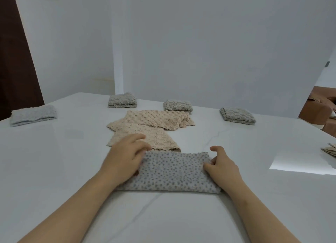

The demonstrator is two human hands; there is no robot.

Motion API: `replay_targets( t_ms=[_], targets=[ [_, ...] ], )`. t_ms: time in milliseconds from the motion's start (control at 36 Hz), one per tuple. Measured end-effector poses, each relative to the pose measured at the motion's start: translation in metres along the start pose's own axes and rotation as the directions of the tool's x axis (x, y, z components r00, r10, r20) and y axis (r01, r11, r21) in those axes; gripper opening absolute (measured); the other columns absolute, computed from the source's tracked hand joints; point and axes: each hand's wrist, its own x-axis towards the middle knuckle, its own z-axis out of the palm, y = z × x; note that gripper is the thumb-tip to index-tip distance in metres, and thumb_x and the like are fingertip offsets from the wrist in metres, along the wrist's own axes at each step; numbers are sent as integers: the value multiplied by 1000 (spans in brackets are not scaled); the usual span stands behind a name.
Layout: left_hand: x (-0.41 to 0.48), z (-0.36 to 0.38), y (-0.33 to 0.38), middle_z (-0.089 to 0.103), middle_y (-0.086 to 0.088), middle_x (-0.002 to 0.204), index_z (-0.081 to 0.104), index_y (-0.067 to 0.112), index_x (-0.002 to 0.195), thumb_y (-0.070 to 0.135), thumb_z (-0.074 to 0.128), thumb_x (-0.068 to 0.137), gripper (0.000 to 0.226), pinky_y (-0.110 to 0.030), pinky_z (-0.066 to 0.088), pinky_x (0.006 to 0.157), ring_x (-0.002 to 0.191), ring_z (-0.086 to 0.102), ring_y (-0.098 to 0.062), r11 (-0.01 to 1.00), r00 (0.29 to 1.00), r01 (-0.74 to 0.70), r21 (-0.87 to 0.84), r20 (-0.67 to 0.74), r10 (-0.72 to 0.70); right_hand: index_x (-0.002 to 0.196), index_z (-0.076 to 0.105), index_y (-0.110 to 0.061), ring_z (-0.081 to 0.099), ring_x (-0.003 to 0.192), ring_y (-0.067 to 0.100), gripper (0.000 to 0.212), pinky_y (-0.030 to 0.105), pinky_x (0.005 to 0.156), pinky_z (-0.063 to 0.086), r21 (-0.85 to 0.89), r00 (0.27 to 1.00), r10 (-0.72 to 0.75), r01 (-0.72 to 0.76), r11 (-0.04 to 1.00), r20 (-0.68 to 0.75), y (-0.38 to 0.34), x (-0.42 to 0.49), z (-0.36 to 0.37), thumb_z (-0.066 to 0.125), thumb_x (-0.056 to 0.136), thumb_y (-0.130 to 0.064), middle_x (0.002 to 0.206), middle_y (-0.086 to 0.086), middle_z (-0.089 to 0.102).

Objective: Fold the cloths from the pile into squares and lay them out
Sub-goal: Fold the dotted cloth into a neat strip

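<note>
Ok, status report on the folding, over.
Left hand flat on spotted grey cloth, left end. Right hand grips its right edge. Folded to a strip, not yet square. Beige cloths just behind.

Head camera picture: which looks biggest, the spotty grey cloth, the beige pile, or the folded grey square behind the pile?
1. spotty grey cloth, nearest the camera, so only just ahead.
2. beige pile, nearly alike.
3. folded grey square, clearly smallest, also farthest.

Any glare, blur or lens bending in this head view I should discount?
Head view: a bright glare patch sits on the glossy white table at right; the left hand is motion-blurred, the right hand sharper; the grey dotted folded cloth reads clearly; wide-angle distortion slants the edges of the white wall.
</note>
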Motion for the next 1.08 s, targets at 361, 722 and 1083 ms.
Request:
replay_targets(
  t_ms=[361, 722, 1083],
  targets=[
    [-22, 27, 31, -6, 12, 157, -2, 48, 143, 90, -30, 22, 132, -47, -4, 115, 145, -9, -16, 921, 866, 34, 388, 448, -221, 148, 5, -25, 32, 131, 25, 83, 41, 103, 25, -268, 997, 37, -53, 962, -65, -24, -41, 7, 32, 84, -70, 141, 5, 40],
    [-35, 23, 42, -1, 9, 158, 5, 43, 146, 71, 15, 86, 67, -47, -2, 116, 146, -4, -18, 904, 881, 79, 419, 394, -260, 147, 11, -20, 29, 132, 23, 88, 37, 103, 24, -336, 997, 34, -58, 940, -75, -16, -60, 6, 39, 81, -71, 145, 0, 37],
    [-49, 20, 52, 6, 6, 158, 14, 39, 146, 66, 16, 89, 63, -48, 3, 116, 146, 3, -19, 879, 901, 186, 439, 282, -331, 115, 48, -17, 45, 116, 24, 55, 36, 90, 29, -292, 973, 220, -232, 928, -75, -8, -60, -7, 44, 85, -63, 119, 2, 57]
  ],
)
